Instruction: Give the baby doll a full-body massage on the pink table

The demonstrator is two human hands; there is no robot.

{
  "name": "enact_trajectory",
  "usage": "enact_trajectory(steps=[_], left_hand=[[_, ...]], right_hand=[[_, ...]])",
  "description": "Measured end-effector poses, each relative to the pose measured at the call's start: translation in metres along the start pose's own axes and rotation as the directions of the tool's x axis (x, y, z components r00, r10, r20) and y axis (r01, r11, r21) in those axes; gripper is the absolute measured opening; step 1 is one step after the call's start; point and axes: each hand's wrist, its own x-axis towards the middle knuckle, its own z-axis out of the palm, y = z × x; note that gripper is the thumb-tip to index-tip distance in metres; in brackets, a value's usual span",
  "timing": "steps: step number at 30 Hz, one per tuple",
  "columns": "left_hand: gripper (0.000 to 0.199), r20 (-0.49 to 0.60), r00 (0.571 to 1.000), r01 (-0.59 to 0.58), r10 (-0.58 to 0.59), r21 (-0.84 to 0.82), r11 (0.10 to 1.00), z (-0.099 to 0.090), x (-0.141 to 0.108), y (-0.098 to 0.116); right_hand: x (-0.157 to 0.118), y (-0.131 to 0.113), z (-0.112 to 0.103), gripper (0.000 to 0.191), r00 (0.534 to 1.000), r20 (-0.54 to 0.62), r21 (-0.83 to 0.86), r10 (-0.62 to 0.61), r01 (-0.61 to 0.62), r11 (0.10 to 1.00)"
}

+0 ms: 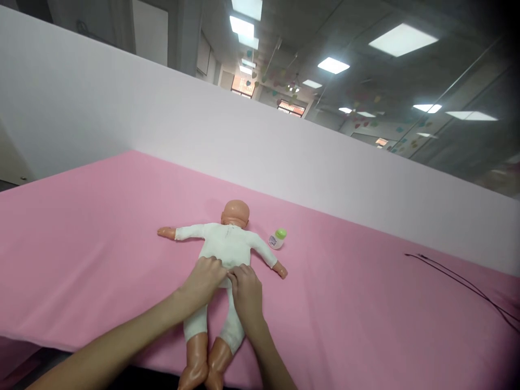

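A baby doll (228,244) with a bald head, a pale whitish cloth body and bare plastic hands and feet lies face down, arms spread, its head away from me. My left hand (206,277) rests on the left of the doll's lower back, its fingers curled down into the cloth. Close beside it, my right hand (246,287) bends its fingers onto the right of the lower back, thumb side near the left hand. Both sets of fingertips are partly hidden. By the doll's right-hand arm stands a small clear bottle (277,239) with a green cap.
Pink cloth (345,303) covers the table under the doll. A white partition (252,146) runs along the far side. Thin black cables (459,279) lie on the cloth at the right. Beyond the partition are ceiling lights and hanging colored decorations.
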Motion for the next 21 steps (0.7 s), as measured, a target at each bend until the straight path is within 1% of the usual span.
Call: enact_trajectory(steps=[1, 2, 3, 4, 6, 7, 8, 10, 11, 12, 13, 14, 15, 17, 19, 20, 21], left_hand=[[0.026, 0.006, 1.000, 0.004, -0.005, 0.028, 1.000, -0.010, 0.003, -0.004], [0.027, 0.010, 1.000, 0.014, -0.015, 0.053, 0.998, -0.020, 0.007, -0.007], [0.030, 0.001, 1.000, 0.029, -0.029, 0.061, 0.998, -0.029, 0.011, -0.009], [0.032, -0.028, 0.998, 0.050, -0.048, 0.044, 0.998, -0.036, 0.016, -0.011], [0.032, -0.140, 0.986, 0.082, -0.087, -0.040, 0.996, -0.045, 0.031, -0.012], [0.033, -0.219, 0.971, 0.082, -0.099, -0.085, 0.993, -0.045, 0.040, -0.012], [0.039, -0.306, 0.946, 0.073, -0.108, -0.124, 0.990, -0.043, 0.050, -0.013], [0.060, -0.439, 0.890, 0.050, -0.125, -0.180, 0.982, -0.033, 0.074, -0.016], [0.070, -0.467, 0.871, 0.057, -0.151, -0.208, 0.976, -0.027, 0.086, -0.018], [0.079, -0.465, 0.863, 0.088, -0.197, -0.246, 0.965, -0.020, 0.099, -0.021], [0.086, -0.433, 0.863, 0.138, -0.259, -0.291, 0.947, -0.014, 0.112, -0.024], [0.091, -0.382, 0.865, 0.197, -0.324, -0.334, 0.922, -0.009, 0.123, -0.027], [0.095, -0.318, 0.865, 0.260, -0.388, -0.377, 0.889, -0.004, 0.134, -0.029], [0.100, -0.164, 0.851, 0.385, -0.498, -0.448, 0.806, 0.002, 0.149, -0.034], [0.102, -0.036, 0.833, 0.468, -0.552, -0.485, 0.738, 0.006, 0.156, -0.036], [0.102, 0.002, 0.829, 0.488, -0.559, -0.488, 0.724, 0.007, 0.156, -0.037], [0.102, 0.016, 0.831, 0.494, -0.556, -0.481, 0.724, 0.007, 0.156, -0.037]], right_hand=[[-0.001, 0.007, -0.004, 0.017, 1.000, -0.013, 0.159, -0.003, 0.005, 0.987], [0.000, 0.015, -0.009, 0.012, 1.000, -0.025, 0.313, 0.013, -0.005, 0.950], [0.001, 0.023, -0.012, 0.016, 0.998, -0.032, 0.442, 0.052, -0.032, 0.897], [0.004, 0.031, -0.015, 0.029, 0.993, -0.036, 0.543, 0.115, -0.078, 0.836], [0.012, 0.043, -0.017, 0.053, 0.966, -0.019, 0.685, 0.260, -0.177, 0.707], [0.017, 0.048, -0.017, 0.059, 0.954, 0.009, 0.742, 0.301, -0.208, 0.637], [0.023, 0.052, -0.016, 0.061, 0.950, 0.050, 0.796, 0.308, -0.225, 0.563], [0.034, 0.058, -0.013, 0.059, 0.953, 0.155, 0.876, 0.261, -0.255, 0.409], [0.040, 0.060, -0.011, 0.057, 0.949, 0.208, 0.899, 0.235, -0.280, 0.337], [0.046, 0.062, -0.009, 0.056, 0.941, 0.260, 0.911, 0.216, -0.313, 0.268], [0.053, 0.063, -0.007, 0.056, 0.930, 0.303, 0.915, 0.207, -0.345, 0.209], [0.059, 0.064, -0.006, 0.056, 0.921, 0.332, 0.915, 0.206, -0.367, 0.166], [0.066, 0.064, -0.005, 0.057, 0.915, 0.344, 0.915, 0.208, -0.377, 0.142], [0.076, 0.060, -0.004, 0.058, 0.922, 0.326, 0.920, 0.209, -0.361, 0.153], [0.084, 0.054, -0.004, 0.058, 0.945, 0.259, 0.931, 0.201, -0.299, 0.211], [0.087, 0.050, -0.004, 0.057, 0.956, 0.220, 0.934, 0.195, -0.265, 0.242], [0.089, 0.047, -0.004, 0.056, 0.964, 0.183, 0.934, 0.193, -0.231, 0.271]])
